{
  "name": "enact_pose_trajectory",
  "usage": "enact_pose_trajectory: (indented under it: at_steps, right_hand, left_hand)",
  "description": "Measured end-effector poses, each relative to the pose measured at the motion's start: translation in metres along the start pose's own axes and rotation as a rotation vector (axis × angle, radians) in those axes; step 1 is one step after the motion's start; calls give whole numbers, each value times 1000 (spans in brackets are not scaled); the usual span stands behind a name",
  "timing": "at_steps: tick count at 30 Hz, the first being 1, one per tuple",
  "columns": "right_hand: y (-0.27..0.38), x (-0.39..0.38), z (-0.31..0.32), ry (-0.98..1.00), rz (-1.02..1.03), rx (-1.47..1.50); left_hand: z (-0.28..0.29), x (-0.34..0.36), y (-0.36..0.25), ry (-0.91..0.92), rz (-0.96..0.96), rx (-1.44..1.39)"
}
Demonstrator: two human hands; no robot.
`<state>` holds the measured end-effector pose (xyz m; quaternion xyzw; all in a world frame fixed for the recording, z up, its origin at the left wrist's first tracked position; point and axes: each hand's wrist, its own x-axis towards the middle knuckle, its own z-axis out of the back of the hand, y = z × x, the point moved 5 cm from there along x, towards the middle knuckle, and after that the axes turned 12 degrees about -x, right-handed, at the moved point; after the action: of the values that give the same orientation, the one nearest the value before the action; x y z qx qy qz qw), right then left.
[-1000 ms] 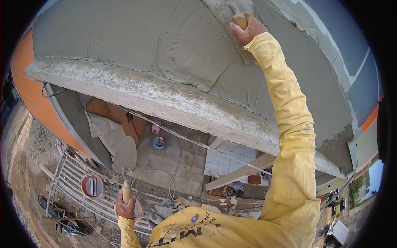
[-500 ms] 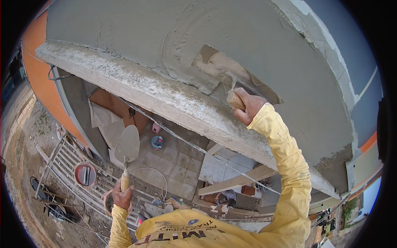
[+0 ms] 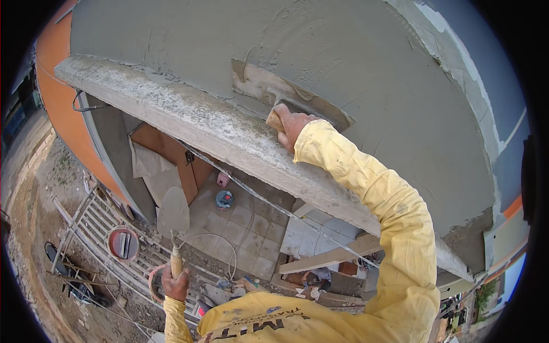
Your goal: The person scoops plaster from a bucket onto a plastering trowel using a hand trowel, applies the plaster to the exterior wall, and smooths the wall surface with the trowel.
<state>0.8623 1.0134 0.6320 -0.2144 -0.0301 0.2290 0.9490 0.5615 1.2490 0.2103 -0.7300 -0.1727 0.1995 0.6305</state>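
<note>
My right hand (image 3: 294,127) is closed round the wooden handle of a plastering trowel (image 3: 251,81). The trowel's long rectangular blade lies against the wet grey plaster (image 3: 366,68), just above a rough concrete ledge (image 3: 171,106). Smears of mortar cover the blade. Lower down, my left hand (image 3: 175,282) grips the wooden handle of a pointing trowel (image 3: 173,212). Its rounded grey blade points upward, away from the wall, with some mortar near the neck.
Below the ledge, a slatted scaffold platform (image 3: 94,228) carries a red tub (image 3: 123,244) with a tool in it. A blue bucket (image 3: 224,199) stands on the tiled floor below. A rope (image 3: 251,191) and a timber beam (image 3: 331,254) cross the opening. A person (image 3: 318,275) is low at the bottom.
My right hand has slid the plastering trowel left along the wall, just above the ledge, smoothing the ridged plaster there. My left hand keeps hold of the pointing trowel, nearly in place.
</note>
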Motion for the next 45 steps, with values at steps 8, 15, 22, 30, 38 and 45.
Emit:
enact_pose_trajectory:
  at_steps: [8, 15, 22, 30, 38, 45]
  right_hand:
    - [-42, 38, 118, -446, -197, 89]
    - [-152, -13, 168, -965, -170, 334]
    - [-196, -113, 99, -986, -300, 1081]
    - [-215, -168, 18, -1302, -476, 1037]
    - [-207, -206, -34, -1519, -632, 1425]
    - [-162, -167, -20, -1009, -260, 1454]
  left_hand:
    - [-21, 7, -76, 23, -3, -77]
    - [-28, 0, -57, 49, 81, -256]
    - [-55, 15, -74, 150, 9, -71]
    - [-83, 15, -84, 275, -153, -11]
    - [-20, 16, 6, 444, -202, 500]
    - [-42, 43, -58, 261, -79, -97]
